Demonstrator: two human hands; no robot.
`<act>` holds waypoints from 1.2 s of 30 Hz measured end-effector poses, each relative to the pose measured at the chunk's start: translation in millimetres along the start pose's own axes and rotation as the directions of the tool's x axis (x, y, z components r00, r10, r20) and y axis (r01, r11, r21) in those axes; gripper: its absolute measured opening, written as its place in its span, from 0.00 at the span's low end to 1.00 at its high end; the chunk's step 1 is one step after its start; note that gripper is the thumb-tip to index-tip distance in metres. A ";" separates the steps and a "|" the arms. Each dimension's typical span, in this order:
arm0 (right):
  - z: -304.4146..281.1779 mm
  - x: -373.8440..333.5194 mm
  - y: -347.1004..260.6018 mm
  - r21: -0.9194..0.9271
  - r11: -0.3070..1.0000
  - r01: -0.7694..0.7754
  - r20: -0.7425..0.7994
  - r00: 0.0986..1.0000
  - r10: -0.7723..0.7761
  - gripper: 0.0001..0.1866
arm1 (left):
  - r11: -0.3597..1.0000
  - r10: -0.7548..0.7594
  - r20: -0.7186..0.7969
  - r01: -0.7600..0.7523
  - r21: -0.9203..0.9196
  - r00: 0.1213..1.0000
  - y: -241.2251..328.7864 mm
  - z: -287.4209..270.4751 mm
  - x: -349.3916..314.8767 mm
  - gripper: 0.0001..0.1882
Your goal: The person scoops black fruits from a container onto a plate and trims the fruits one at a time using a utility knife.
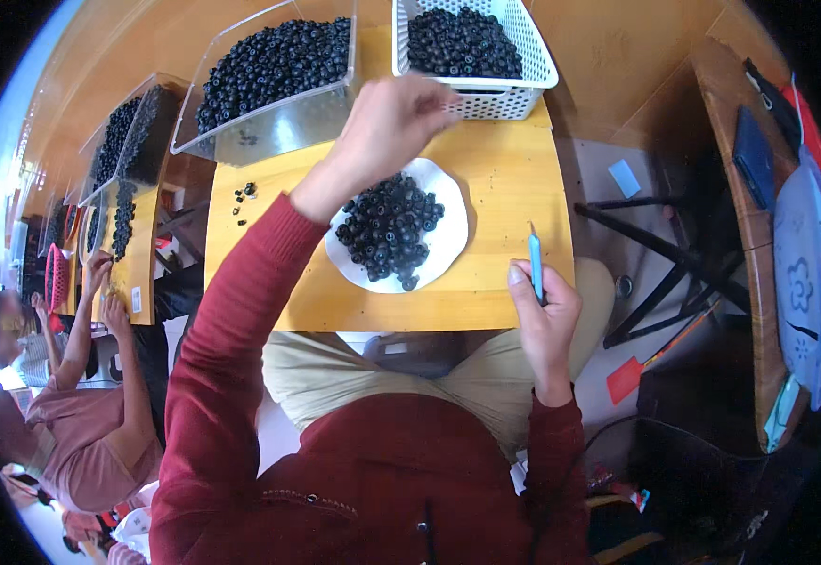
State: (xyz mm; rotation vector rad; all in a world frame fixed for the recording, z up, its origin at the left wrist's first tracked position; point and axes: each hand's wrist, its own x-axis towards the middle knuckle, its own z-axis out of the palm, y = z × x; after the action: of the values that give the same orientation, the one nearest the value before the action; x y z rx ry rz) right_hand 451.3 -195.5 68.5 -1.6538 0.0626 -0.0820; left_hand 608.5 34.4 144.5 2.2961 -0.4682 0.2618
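Note:
My left hand (396, 122) reaches over the plate to the near side of a white perforated basket (514, 102). Its fingers are pinched together, and what they hold, if anything, I cannot make out. Dark round berries (462, 42), blueberry-like, fill much of the basket. Below my left wrist lies a white scalloped plate (453, 240), heaped with more of these dark berries (387, 231). At the table's right front, my right hand (550, 315) grips a light blue pen-shaped tool (536, 268), its thin tip pointing away from me.
A clear bin (283, 127) of dark berries stands at the wooden table's (495, 292) far left. Several small dark pieces (243, 196) lie left of the plate. On the left, another person (99, 424) works at a neighbouring table. Dark metal legs (665, 250) stand at right.

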 end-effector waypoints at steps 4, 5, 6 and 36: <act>-9.2 0.1 14.4 -0.012 1.000 -0.019 -0.033 0.999 0.019 0.09 | 0.984 0.061 0.198 -0.093 0.153 0.978 -10.2 9.8 -45.2 0.10; -9.7 -0.7 13.2 -0.011 1.000 -0.012 -0.018 1.000 0.012 0.09 | 0.984 0.055 0.201 -0.087 0.155 0.978 -13.5 13.3 -49.6 0.10; -8.9 -1.1 14.5 -0.009 1.000 -0.015 -0.014 1.000 0.015 0.09 | 0.979 0.076 0.239 -0.117 0.165 0.968 -16.1 16.0 -53.3 0.10; -8.0 -2.3 23.8 -0.018 0.999 0.039 0.020 0.999 -0.039 0.10 | 0.890 0.194 0.420 -0.339 0.306 0.887 -15.1 30.9 -65.3 0.10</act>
State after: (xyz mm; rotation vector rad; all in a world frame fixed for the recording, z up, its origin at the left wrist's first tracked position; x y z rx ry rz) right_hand 448.5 -205.2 45.4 -1.6738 0.0164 -0.0950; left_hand 556.6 38.1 92.3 2.6622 -1.0231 0.0358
